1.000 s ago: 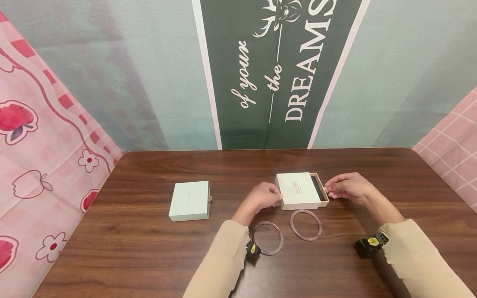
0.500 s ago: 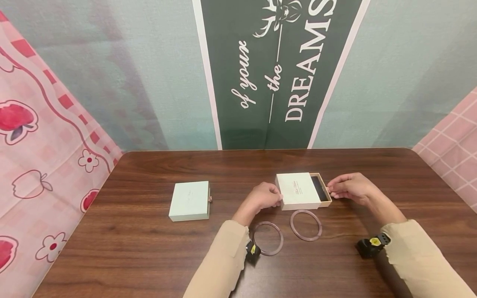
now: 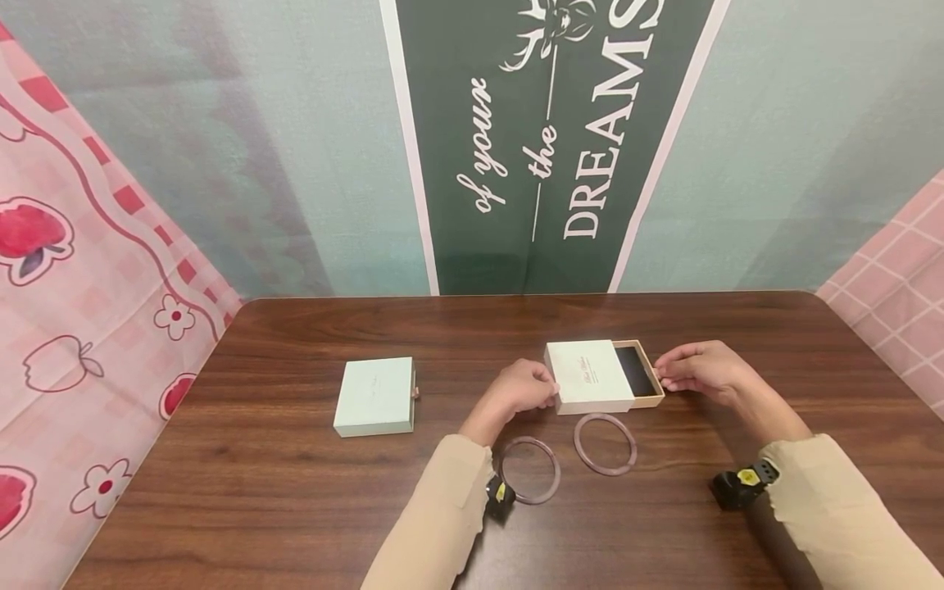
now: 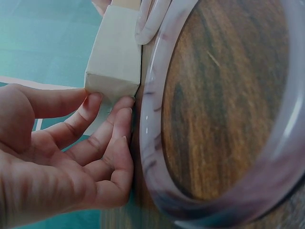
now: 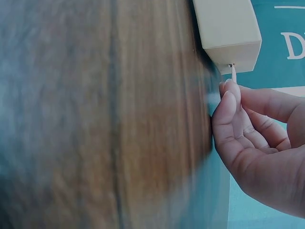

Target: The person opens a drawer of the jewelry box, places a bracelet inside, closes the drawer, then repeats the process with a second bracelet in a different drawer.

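A cream sliding drawer box (image 3: pixel 586 377) lies on the table with its inner tray (image 3: pixel 649 398) drawn partway out to the right. The tray's dark lining (image 3: pixel 635 371) shows. My left hand (image 3: pixel 525 387) grips the left end of the box's outer sleeve, thumb on top and fingertips at the end face (image 4: pixel 112 86). Between thumb and fingertips, my right hand (image 3: pixel 704 373) pinches the small ribbon pull tab (image 5: pixel 233 72) on the tray's front. Two pale mauve marbled bangles lie in front of the box: one bangle (image 3: pixel 633 452) close to it, the other bangle (image 3: pixel 558 478) beside my left wrist.
A second, pale mint drawer box (image 3: pixel 376 396) sits closed at the left, its ribbon tab (image 3: pixel 416 393) facing right. The brown wood table (image 3: pixel 295 508) meets a green and teal cloth backdrop (image 3: pixel 332 164) behind, with a pink printed cloth (image 3: pixel 88 344) at the left.
My right hand has moved slightly right, pulling the tray further out, so more of the dark lining shows. The left hand, sleeve and bangles stay in place.
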The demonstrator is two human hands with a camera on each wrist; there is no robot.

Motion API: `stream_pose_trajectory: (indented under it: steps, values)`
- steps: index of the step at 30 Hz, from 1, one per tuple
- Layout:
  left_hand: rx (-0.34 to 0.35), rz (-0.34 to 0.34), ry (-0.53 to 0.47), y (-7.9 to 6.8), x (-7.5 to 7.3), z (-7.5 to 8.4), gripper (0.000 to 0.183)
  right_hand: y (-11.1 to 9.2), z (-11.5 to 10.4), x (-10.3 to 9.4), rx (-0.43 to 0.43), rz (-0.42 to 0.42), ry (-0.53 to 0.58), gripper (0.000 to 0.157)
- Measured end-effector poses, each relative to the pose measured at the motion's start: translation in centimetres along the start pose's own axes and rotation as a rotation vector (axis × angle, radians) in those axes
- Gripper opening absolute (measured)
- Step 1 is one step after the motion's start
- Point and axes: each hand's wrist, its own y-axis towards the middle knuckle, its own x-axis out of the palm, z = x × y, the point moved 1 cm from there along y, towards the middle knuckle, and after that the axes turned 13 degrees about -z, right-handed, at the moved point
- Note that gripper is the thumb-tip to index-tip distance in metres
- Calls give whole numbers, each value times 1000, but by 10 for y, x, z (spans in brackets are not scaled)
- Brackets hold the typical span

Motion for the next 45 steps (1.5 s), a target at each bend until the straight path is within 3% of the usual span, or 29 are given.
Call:
stream_pose_trajectory:
  steps: [17,45]
  values:
    - [7,-8,-1,-1,-1,0,12,-9,6,-15,-6,29,5,23]
    - [4,-11,-20,0,0,-1,14,-14,11,-24,-29,34,118,28]
